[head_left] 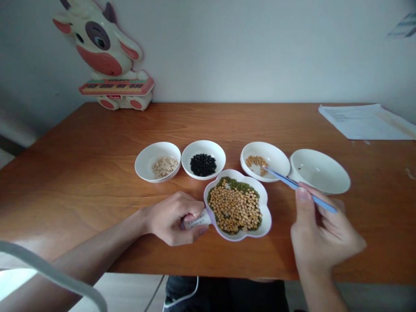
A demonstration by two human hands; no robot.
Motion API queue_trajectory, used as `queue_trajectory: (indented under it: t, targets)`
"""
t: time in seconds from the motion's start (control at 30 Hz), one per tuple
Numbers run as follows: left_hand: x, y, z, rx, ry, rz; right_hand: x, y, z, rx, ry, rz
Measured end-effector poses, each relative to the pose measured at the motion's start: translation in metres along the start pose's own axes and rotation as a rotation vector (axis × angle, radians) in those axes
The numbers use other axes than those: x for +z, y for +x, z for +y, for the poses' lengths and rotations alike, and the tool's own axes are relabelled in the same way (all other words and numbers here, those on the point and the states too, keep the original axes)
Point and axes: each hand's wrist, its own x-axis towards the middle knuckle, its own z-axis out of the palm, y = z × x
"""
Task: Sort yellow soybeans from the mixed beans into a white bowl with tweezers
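Observation:
My left hand [178, 219] is closed round the short handle of a white flower-shaped dish [265, 223]. Soybeans [235, 203] and green mung beans [243, 186] fill this dish. Between the thumb and fingers of my right hand [321, 229] is a pair of blue tweezers [286, 180]. Their tips reach into a white bowl [276, 158] among several yellow beans [256, 162]; whether a bean is between the tips I cannot tell.
A bowl of pale flat seeds [164, 167] and a bowl of black beans [203, 164] stand at left. Another white bowl [321, 171] with a dark speck stands at right. Behind are a cow-shaped toy keyboard [117, 86] and papers [367, 121]. A grey tube [55, 277] crosses the lower left.

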Motion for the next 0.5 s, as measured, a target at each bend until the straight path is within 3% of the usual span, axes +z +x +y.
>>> queue_trajectory:
  t: [0.1,0.17,0.37,0.5]
  targets:
    - [0.0,0.0,0.0,-0.007,0.013,-0.005,0.003,0.001,0.004,0.053,-0.03,0.107]
    - [-0.001,0.0,0.001,-0.022,0.027,-0.008,0.004,0.001,0.003,0.026,-0.024,0.092]
    - [-0.001,0.004,0.003,-0.012,0.0,0.002,-0.003,0.003,-0.01,-0.128,-0.014,-0.075]
    - [-0.003,0.01,0.003,-0.021,0.007,-0.041,-0.002,0.003,-0.017,-0.091,0.057,-0.19]
